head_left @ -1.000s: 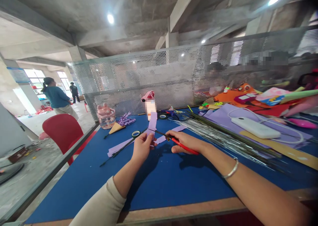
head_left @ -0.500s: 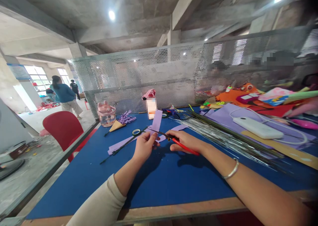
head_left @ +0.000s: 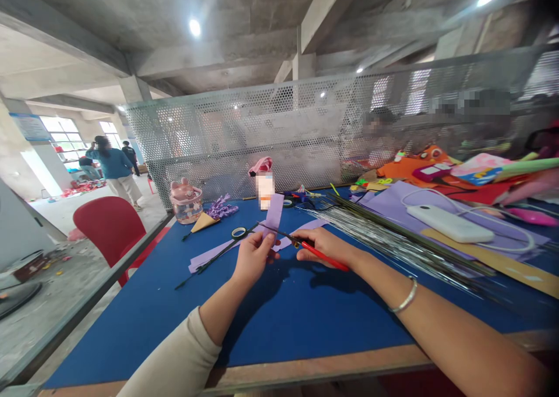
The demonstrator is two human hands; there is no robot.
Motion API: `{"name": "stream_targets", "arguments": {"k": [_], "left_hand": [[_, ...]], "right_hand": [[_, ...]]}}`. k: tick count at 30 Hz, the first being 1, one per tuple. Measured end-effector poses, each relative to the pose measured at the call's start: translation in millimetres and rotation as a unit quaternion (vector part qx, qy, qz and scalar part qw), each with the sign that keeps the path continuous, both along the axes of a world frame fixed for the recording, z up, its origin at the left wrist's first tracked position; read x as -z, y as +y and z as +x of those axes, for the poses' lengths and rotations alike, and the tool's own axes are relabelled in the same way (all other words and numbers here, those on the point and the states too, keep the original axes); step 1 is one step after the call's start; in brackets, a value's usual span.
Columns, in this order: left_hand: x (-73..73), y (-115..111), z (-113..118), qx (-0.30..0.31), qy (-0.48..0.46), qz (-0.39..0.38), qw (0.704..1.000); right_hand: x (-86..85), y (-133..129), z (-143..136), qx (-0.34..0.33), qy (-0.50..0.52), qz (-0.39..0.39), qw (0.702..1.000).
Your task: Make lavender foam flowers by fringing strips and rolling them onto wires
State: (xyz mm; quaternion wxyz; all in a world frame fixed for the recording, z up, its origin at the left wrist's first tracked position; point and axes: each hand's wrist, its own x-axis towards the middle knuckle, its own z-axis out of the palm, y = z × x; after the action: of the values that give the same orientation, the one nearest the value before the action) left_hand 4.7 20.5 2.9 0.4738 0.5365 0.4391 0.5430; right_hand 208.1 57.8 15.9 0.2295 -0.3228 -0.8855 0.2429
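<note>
Between thumb and fingers, my left hand pinches a strip of purple paper that stands up from the grip. My right hand is wrapped round red-handled scissors, whose dark blades point left and lie across the strip just above my left fingers. Whether the blades are parted I cannot tell. Beyond the hands, another purple strip lies on the blue table. To the left are a long purple strip, a dark green wrapped stem and a roll of tape.
A pink-lidded clear jar, a tan paper cone and purple fringed paper stand back left. Bundled wires, purple sheets and a white power strip fill the right. A perforated metal screen borders the back.
The scissors and the strip hold almost the same place in my hands. The view has shifted slightly. In the background, a person in blue has changed posture.
</note>
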Motion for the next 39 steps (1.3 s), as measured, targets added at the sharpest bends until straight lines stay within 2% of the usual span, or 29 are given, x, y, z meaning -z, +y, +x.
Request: {"name": "stream_targets", "arguments": {"k": [5,14,23,31,39], "left_hand": [[4.9,1.9,-1.0,0.013,0.023,-0.026,0.999],[5.4,3.1,-0.5,0.009,0.016,-0.012,1.0],[4.3,5.6,-1.9,-0.054,-0.022,-0.02,0.998],[2.1,1.1,1.3,-0.01,0.006,-0.004,1.0],[4.0,1.7,0.3,-0.005,0.013,-0.004,1.0]], "right_hand": [[0.1,1.8,2.7,0.011,0.015,0.003,1.0],[-0.6,1.5,2.5,0.019,0.023,-0.023,0.999],[-3.4,0.0,8.2,-0.022,-0.016,0.0,1.0],[-3.0,-3.8,1.1,-0.018,-0.008,0.004,1.0],[-2.5,-1.6,2.9,-0.01,-0.012,-0.012,1.0]]}}
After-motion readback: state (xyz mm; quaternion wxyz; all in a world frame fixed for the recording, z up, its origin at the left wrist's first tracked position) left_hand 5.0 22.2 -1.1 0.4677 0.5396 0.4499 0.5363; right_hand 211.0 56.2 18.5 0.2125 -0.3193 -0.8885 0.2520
